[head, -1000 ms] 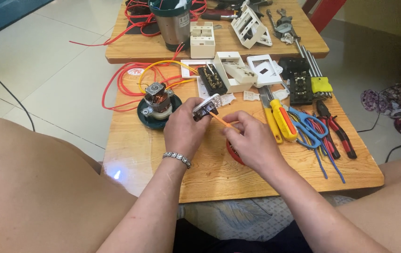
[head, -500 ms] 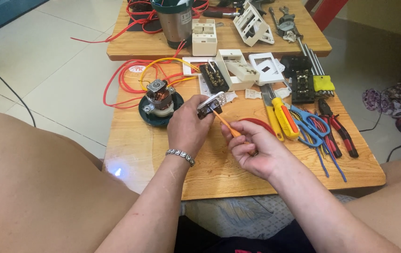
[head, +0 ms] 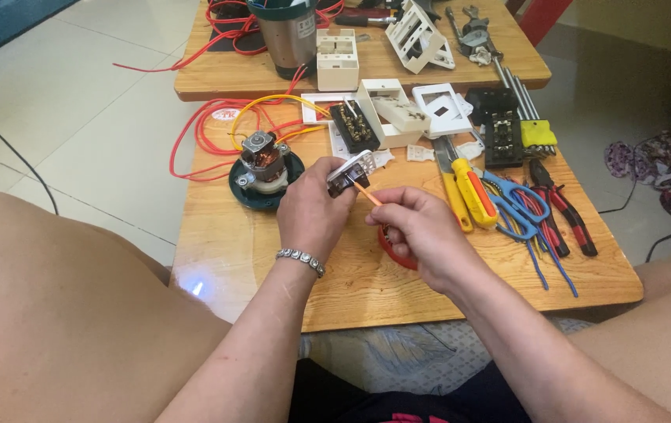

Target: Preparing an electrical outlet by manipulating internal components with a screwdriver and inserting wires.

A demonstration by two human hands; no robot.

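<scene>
My left hand (head: 313, 210) grips a small white and dark switch module (head: 349, 174) above a low wooden table (head: 233, 258). My right hand (head: 422, 231) pinches a thin orange wire (head: 367, 193) whose end reaches into the module. A silver bracelet (head: 301, 259) sits on my left wrist. Under my right hand lies a red tape roll (head: 393, 249), mostly hidden. A small electric motor on a dark green base (head: 263, 168) stands just left of my left hand.
Yellow-handled tools (head: 467, 192), blue scissors (head: 512, 207), red-handled pliers (head: 563, 207) and blue wires lie to the right. White switch plates (head: 398, 113) and red cable (head: 202, 141) sit behind. A second table (head: 218, 74) carries a steel cup (head: 282, 35) and white boxes.
The view shifted slightly. My right hand slid a little left along the orange wire toward the module; my left hand keeps holding the module in about the same place.
</scene>
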